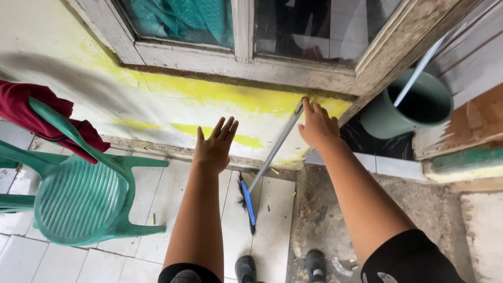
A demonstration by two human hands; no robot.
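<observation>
Black sleeves sit nearest at the bottom edge, w/ two dark shoes (245,268) below on the white floor tiles (272,220). Both forearms stretch far toward the wall. Left hand (215,147) is free, fingers spread, palm down, holding nothing, hovering just left of the broom. Right hand (317,126) is at the top end of the broom handle (277,144), fingertips on or just at it near the window sill (236,65); can't tell if the fingers actually close round it. Handle is thin, pale metal, leaning on the yellow-stained wall (173,99) and slanting down-left to a blue broom head w/ black bristles (247,202) resting on the tiles betw. the two arms. Far right: green bucket (408,107) w/ a light stick in it. Left: green plastic chair (78,194), red cloth (36,112) draped over its back.
</observation>
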